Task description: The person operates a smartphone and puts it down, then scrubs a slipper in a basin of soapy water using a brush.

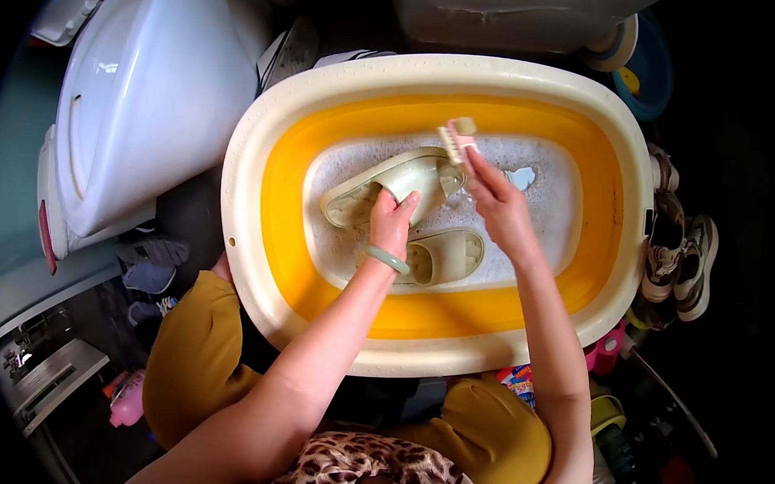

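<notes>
One slipper (418,176) is clamped in the left hand (392,225), seemingly for steadiness; the right hand (498,200), apart, grips a brush (463,139) near it.

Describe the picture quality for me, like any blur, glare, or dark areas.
Head view: the brush in the right hand looks smeared, probably by motion, while the held slipper is fairly clear; head view: small bright highlights sit on the glossy white fixture at upper left; head view: the far right side and corners sink to near black, hiding detail there.
</notes>
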`<state>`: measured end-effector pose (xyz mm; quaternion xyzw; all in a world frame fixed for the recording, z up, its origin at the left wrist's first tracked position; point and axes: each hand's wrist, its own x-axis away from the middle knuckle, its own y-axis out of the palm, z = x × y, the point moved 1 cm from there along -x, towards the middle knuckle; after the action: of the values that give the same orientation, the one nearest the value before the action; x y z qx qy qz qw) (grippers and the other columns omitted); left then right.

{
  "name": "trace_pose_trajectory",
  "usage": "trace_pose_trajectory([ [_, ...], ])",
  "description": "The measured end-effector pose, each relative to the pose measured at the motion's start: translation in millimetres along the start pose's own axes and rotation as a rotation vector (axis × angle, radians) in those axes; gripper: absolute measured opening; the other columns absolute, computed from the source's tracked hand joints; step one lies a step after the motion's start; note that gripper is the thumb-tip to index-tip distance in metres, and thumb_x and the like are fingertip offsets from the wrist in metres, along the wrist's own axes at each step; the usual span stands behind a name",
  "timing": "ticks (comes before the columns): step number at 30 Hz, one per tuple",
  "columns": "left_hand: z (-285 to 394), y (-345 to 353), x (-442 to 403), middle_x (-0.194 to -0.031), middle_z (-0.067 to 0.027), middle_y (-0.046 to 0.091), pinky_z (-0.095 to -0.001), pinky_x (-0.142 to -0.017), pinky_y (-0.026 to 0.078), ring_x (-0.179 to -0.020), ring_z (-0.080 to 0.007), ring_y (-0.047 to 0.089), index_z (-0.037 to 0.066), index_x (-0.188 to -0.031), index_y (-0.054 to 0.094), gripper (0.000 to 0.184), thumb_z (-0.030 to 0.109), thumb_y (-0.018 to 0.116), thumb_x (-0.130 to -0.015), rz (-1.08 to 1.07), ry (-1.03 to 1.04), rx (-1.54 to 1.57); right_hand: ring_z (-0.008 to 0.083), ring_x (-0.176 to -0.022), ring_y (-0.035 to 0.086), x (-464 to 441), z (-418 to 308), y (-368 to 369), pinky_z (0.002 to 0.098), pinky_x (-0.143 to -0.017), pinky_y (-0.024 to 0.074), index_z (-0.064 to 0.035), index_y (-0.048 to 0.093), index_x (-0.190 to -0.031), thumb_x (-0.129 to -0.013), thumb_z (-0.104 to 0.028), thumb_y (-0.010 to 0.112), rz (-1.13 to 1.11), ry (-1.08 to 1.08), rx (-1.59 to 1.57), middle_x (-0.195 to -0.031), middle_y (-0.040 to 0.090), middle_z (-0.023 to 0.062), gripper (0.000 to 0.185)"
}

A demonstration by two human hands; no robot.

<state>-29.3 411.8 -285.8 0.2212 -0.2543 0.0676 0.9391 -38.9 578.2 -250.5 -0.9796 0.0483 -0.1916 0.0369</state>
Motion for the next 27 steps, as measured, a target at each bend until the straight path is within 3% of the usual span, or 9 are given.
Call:
trace_pose_trajectory([
  [3, 2, 3, 1, -0.117, -0.0073, 0.056, -0.0302, -0.093, 0.04, -0.107, -0.0154, 0.052, 0.001, -0.119, 0.047, 0.035, 0.004, 0.058, -0.086, 0.027, 0.004, -0.004, 0.0024, -0.066, 0.038, 0, 23, 4, 0.0166, -0.054, 0.0315, -0.0103, 0.052, -0.129, -0.09, -0.007, 0.054, -0.031, -0.193, 0.237, -0.101, 0.058, -0.0046, 0.039],
  [5, 4, 1, 0, -0.113, -0.0061, 0.058, -0.027, -0.091, 0.04, -0.103, -0.0129, 0.052, -0.001, -0.116, 0.05, 0.031, 0.003, 0.057, -0.086, 0.071, -0.015, 0.023, 0.0021, -0.064, 0.038, 6, 54, -13, 0.0168, -0.052, 0.0313, -0.0115, 0.052, -0.129, -0.09, -0.007, 0.054, 0.018, 0.108, 0.076, -0.098, 0.059, -0.0059, 0.039],
  [6, 5, -1, 0, -0.113, -0.0061, 0.058, -0.027, -0.091, 0.04, -0.103, -0.0129, 0.052, -0.001, -0.116, 0.05, 0.031, 0.003, 0.057, -0.086, 0.075, -0.016, 0.024, 0.0125, -0.088, 0.058, 5, 86, -31, 0.0254, -0.078, 0.0452, -0.0095, 0.05, -0.129, -0.09, -0.011, 0.054, -0.034, 0.091, 0.197, -0.114, 0.062, 0.0071, 0.039],
  [7, 7, -3, 0, -0.112, -0.0061, 0.058, -0.0275, -0.09, 0.041, -0.103, -0.0132, 0.052, 0.0, -0.116, 0.05, 0.031, 0.003, 0.057, -0.086, 0.049, -0.007, 0.044, 0.0125, -0.088, 0.058, 9, 102, -45, 0.0254, -0.078, 0.0452, -0.0095, 0.05, -0.129, -0.09, -0.011, 0.054, -0.031, 0.099, 0.199, -0.114, 0.062, 0.0071, 0.039],
  [10, 3, -9, -2, -0.112, -0.0059, 0.058, -0.0285, -0.09, 0.041, -0.103, -0.0138, 0.053, 0.001, -0.116, 0.05, 0.031, 0.004, 0.058, -0.086, -0.001, 0.002, 0.069, 0.007, -0.079, 0.051, 14, 133, -76, 0.0208, -0.07, 0.0439, -0.0087, 0.05, -0.129, -0.09, -0.009, 0.053, 0.074, 0.242, 0.089, -0.111, 0.062, 0.0035, 0.039],
  [12, 1, -11, -5, -0.112, -0.0057, 0.058, -0.0291, -0.09, 0.041, -0.103, -0.0141, 0.053, 0.001, -0.117, 0.05, 0.032, 0.004, 0.058, -0.086, -0.034, 0.023, 0.072, 0.0045, -0.069, 0.045, -1, 133, -87, 0.0177, -0.062, 0.0409, -0.0113, 0.049, -0.131, -0.09, -0.009, 0.053, 0.281, 0.012, 0.314, -0.109, 0.061, -0.0002, 0.041],
  [17, -2, -14, -6, -0.116, -0.006, 0.057, -0.0321, -0.094, 0.041, -0.106, -0.0163, 0.053, 0.004, -0.118, 0.051, 0.035, 0.003, 0.058, -0.085, -0.023, -0.04, 0.054, 0.0035, -0.056, 0.038, 18, 63, -46, 0.0187, -0.041, 0.0301, -0.0161, 0.048, -0.132, -0.091, -0.01, 0.053, 0.086, 0.294, -0.026, -0.086, 0.054, -0.0062, 0.042],
  [23, -9, -20, -5, -0.109, -0.0052, 0.061, -0.0293, -0.093, 0.039, -0.103, -0.0149, 0.054, 0.003, -0.111, 0.057, 0.03, 0.007, 0.063, -0.082, -0.047, -0.059, 0.025, 0.0039, -0.066, 0.046, 24, 12, -13, 0.0171, -0.056, 0.0386, -0.0135, 0.047, -0.133, -0.092, -0.01, 0.053, -0.023, 0.167, -0.067, -0.094, 0.058, -0.0045, 0.041],
  [27, -8, -16, -3, -0.103, -0.0031, 0.062, -0.0272, -0.089, 0.041, -0.096, -0.0118, 0.056, 0.003, -0.108, 0.059, 0.028, 0.01, 0.066, -0.081, 0.053, -0.105, 0.036, 0.009, -0.093, 0.056, 22, 25, -1, 0.022, -0.082, 0.0433, -0.0109, 0.049, -0.131, -0.091, -0.01, 0.054, -0.033, 0.028, 0.076, -0.114, 0.062, 0.0035, 0.04],
])
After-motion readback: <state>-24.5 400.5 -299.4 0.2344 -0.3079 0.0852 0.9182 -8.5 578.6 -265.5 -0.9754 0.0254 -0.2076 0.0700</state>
